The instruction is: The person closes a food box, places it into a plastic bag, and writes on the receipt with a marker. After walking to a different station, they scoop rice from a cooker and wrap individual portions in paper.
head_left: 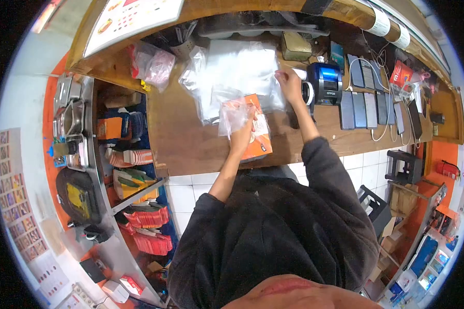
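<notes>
An orange paper bag (258,135) lies on the wooden counter (191,139) in front of me. My left hand (241,135) rests on it and grips a small clear plastic bag (233,116) over its left part. My right hand (290,85) reaches further back, fingers closed on the edge of a pile of clear plastic bags (232,72), right next to a black and blue receipt printer (324,82). Both arms wear dark sleeves.
Several phones or tablets (368,105) lie in a row on the counter's right with white cables. Left of the counter, shelves (134,170) hold stacked orange and red packaging. A metal station with trays (72,118) stands at far left. White tiled floor shows below.
</notes>
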{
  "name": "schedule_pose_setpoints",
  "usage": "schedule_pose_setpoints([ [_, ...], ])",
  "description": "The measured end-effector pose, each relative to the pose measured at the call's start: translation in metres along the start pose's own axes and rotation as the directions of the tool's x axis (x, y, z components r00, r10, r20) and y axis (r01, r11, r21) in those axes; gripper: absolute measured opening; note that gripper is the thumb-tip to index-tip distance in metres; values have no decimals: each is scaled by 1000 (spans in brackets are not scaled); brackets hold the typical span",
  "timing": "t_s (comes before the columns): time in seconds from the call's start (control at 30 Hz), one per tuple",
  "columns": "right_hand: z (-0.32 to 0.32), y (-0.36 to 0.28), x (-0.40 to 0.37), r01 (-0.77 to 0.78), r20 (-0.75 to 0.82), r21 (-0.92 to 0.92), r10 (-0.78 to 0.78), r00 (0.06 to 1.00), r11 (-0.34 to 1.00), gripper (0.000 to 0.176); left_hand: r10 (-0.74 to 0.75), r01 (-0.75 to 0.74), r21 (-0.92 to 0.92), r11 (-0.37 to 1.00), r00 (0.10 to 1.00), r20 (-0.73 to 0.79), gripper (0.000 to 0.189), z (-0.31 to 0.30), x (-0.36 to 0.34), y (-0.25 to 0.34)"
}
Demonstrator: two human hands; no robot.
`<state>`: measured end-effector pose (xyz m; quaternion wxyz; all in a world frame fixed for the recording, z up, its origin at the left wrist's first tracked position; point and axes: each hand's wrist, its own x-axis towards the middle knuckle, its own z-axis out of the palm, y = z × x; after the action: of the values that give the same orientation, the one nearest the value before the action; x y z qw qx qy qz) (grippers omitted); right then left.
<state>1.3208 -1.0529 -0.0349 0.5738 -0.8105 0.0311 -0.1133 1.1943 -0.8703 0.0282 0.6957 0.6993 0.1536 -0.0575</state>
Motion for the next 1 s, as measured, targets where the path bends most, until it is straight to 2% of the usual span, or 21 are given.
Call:
schedule_pose_setpoints([
  [0.03, 0, -5, 5, 260, -40, -252, -278, 960, 932, 15, -4, 4, 4, 1000, 1000, 1, 28, 0, -1, 1],
  [0.07, 2, -12, 8, 467, -10, -489, -540, 842, 737, 14, -16, 16, -3, 1000, 1000, 7, 28, -1, -1, 2],
  [0.13, -8, -49, -30, 255, 119, -244, -232, 965, 936, 14, -30, 30, -10, 1000, 999, 13, 28, -2, 2, 2],
  [0.17, -16, -75, -55, 55, 249, -99, -29, 968, 994, 15, 1, -1, -24, 1000, 1000, 8, 28, -2, 2, -3],
  [0.2, -19, -81, -77, -67, 333, -137, 110, 937, 988, 16, 31, -31, -40, 999, 999, 4, 28, -1, 2, -5],
  [0.27, -14, -88, -114, -61, 332, 51, 40, 942, 997, 17, 37, -36, -76, 996, 999, 6, 28, 1, -2, 6],
  [0.33, -11, -103, -127, -57, 231, 25, 50, 972, 998, 15, 42, -41, -104, 994, 999, 12, 28, 1, -6, 12],
  [0.47, -26, -111, -135, -116, 237, -78, 131, 963, 990, 12, 101, -99, -131, 986, 995, 6, 29, -5, 2, 1],
  [0.53, -45, -110, -153, -320, 538, -14, 277, 796, 947, 13, 128, -128, -207, 970, 992, -13, 31, -11, 13, -8],
  [0.6, -36, -119, -178, -378, 615, -13, 305, 727, 926, 12, 254, -223, -246, 943, 962, 100, 35, -18, 19, -11],
  [0.63, -25, -125, -192, -436, 689, -15, 326, 648, 900, 14, 53, -58, 21, 998, 980, 193, 31, -23, 7, 24],
  [0.67, -11, -129, -202, -495, 754, -21, 339, 563, 869, 17, 52, -58, 26, 998, 979, 197, 31, -29, 6, 21],
  [0.7, 7, -131, -201, -443, 795, -2, 271, 544, 896, 15, 286, -415, 392, 821, 893, 348, 25, -31, 8, 16],
  [0.73, 26, -129, -197, -390, 828, 15, 207, 521, 921, 16, 402, -690, 599, 406, 724, 561, 21, -30, 8, 14],
  [0.77, 41, -125, -197, -386, 821, 13, 211, 530, 922, 16, 278, -617, 659, 430, 785, 553, 19, -27, -8, 35],
  [0.8, 58, -119, -195, -805, 847, 390, 169, 505, 448, 17, 288, -624, 654, 426, 780, 556, 19, -29, -12, 35],
  [0.83, 69, -111, -194, -809, 855, 516, 105, 508, -282, 22, 296, -582, 699, 415, 813, 502, 19, -32, -14, 33],
  [0.87, 76, -99, -194, -809, 855, 514, 100, 508, -286, 22, 299, -533, 744, 403, 845, 443, 20, -37, -17, 33],
  [0.9, 84, -88, -194, -785, 834, 499, -44, 551, -366, 26, 295, -531, 750, 395, 846, 444, 20, -42, -20, 34],
  [0.97, 96, -67, -194, -765, 789, 466, -182, 586, -445, 30, 432, -587, 669, 456, 803, 410, 20, -47, -27, 41],
  [1.0, 100, -55, -192, -764, 797, 531, -89, 597, -368, 29, 433, -582, 672, 458, 806, 403, 20, -49, -26, 38],
])
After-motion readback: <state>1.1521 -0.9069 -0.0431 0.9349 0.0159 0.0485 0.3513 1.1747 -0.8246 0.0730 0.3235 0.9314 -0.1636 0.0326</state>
